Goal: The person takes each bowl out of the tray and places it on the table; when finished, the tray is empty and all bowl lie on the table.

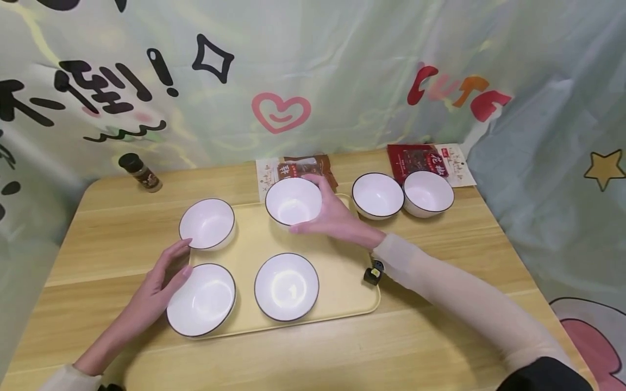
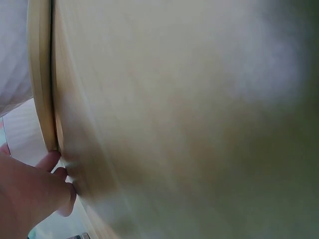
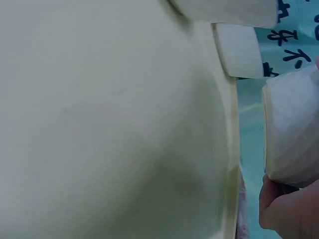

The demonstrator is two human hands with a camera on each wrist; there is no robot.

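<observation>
Thumb and fingers curved round opposite sides, the right hand (image 1: 335, 214) in the head view grips a white bowl (image 1: 292, 200) over the far part of the yellow tray (image 1: 342, 277). Loosely spread, the left hand (image 1: 158, 288) has fingertips at the rim of the far-left bowl (image 1: 207, 222) and its thumb over the edge of the near-left bowl (image 1: 200, 301); it seems to grasp neither. Good handling, I judge, means keeping the white bowl level, with fingertips up its sides, clear of its base.

The left wrist view shows the fingers low beside a pale edge, slightly bent, contact unclear; the head view hides this.

The right wrist view adds a gap beneath the white bowl, hard to judge from above: its base is clear of the tray.
</observation>
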